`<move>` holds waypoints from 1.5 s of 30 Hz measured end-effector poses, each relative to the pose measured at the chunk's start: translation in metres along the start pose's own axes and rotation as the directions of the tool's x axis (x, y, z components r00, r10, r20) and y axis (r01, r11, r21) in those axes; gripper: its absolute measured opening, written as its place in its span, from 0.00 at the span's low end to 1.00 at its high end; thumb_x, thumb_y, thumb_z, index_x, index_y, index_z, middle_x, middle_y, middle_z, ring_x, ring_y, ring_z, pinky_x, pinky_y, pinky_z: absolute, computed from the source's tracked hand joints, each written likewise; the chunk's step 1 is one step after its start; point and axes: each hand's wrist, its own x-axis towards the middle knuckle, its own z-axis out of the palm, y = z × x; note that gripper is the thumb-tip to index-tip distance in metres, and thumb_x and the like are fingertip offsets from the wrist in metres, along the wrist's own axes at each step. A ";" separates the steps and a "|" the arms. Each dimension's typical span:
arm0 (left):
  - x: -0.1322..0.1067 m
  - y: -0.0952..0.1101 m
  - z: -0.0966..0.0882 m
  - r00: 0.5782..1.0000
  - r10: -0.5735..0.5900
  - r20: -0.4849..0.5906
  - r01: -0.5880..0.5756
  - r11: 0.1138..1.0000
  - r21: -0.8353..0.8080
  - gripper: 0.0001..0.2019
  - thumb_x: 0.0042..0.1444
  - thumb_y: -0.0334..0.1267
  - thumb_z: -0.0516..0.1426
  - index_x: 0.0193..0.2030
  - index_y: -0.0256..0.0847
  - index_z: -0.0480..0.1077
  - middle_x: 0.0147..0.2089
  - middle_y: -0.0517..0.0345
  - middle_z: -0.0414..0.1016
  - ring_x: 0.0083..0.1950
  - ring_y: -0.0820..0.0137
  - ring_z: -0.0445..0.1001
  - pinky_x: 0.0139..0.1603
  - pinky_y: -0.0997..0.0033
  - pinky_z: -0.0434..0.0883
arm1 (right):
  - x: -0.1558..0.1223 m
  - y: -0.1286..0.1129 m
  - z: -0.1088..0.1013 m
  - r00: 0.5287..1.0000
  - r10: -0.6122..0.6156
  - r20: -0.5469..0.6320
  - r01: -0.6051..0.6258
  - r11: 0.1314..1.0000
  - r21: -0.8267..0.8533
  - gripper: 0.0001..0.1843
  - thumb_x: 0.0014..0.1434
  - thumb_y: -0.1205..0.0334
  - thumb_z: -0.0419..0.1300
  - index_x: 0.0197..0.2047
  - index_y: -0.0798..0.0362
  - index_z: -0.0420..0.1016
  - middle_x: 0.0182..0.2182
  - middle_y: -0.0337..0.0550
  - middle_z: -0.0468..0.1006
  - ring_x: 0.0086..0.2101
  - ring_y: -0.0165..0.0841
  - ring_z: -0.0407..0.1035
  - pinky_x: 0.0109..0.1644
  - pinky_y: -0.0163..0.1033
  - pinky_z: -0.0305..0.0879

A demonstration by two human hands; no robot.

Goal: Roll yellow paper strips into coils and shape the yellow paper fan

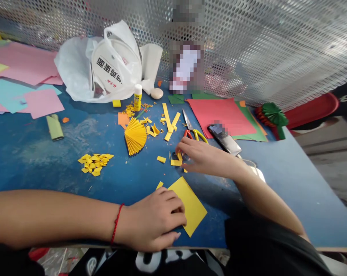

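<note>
Under the left hand (154, 219), loosely curled with thumb apart, lies a yellow sheet (192, 207); ahead, the right hand (197, 154) hovers at yellow strips (176, 163), its grip not determinable; the step appears to be picking among them; the next move calls for a fine pinch.

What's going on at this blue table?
Someone is handling yellow paper. Their left hand rests over the edge of a yellow sheet, while the right hand is among small yellow strips. Beyond are a pleated yellow fan, scissors and an upright glue stick; a pile of yellow pieces lies off left.
</note>
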 end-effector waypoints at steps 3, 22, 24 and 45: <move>0.000 0.000 -0.003 0.999 -0.023 0.045 0.021 0.998 0.053 0.22 0.62 0.41 0.59 0.61 0.37 0.65 0.65 0.44 0.65 0.66 0.55 0.62 0.67 0.52 0.59 | 0.003 -0.003 0.002 0.999 -0.032 0.019 0.030 0.997 0.069 0.09 0.59 0.68 0.60 0.44 0.53 0.70 0.41 0.45 0.72 0.38 0.36 0.69 0.41 0.41 0.65; 0.008 -0.046 -0.028 0.996 -0.091 0.018 0.074 0.895 0.439 0.24 0.71 0.39 0.46 0.72 0.42 0.56 0.76 0.44 0.47 0.78 0.52 0.41 0.74 0.40 0.47 | 0.069 0.073 0.022 0.837 0.342 -0.426 -0.147 0.892 0.427 0.06 0.54 0.61 0.65 0.31 0.55 0.76 0.32 0.44 0.79 0.33 0.34 0.70 0.38 0.39 0.64; 0.009 -0.047 -0.029 0.993 -0.113 -0.025 0.111 0.867 0.486 0.24 0.69 0.34 0.47 0.71 0.40 0.56 0.76 0.42 0.47 0.77 0.51 0.42 0.73 0.42 0.48 | 0.068 0.070 0.024 0.840 0.347 -0.418 -0.131 0.876 0.464 0.07 0.54 0.60 0.65 0.30 0.55 0.76 0.30 0.43 0.79 0.30 0.32 0.69 0.36 0.38 0.64; 0.010 -0.037 -0.037 0.635 -0.372 -0.677 0.268 0.928 -0.259 0.17 0.72 0.48 0.46 0.36 0.40 0.63 0.34 0.61 0.69 0.37 0.70 0.67 0.44 0.64 0.57 | 0.032 -0.042 0.027 0.741 0.437 -0.510 0.263 0.510 0.819 0.09 0.51 0.57 0.73 0.33 0.50 0.81 0.29 0.40 0.82 0.28 0.28 0.74 0.31 0.34 0.71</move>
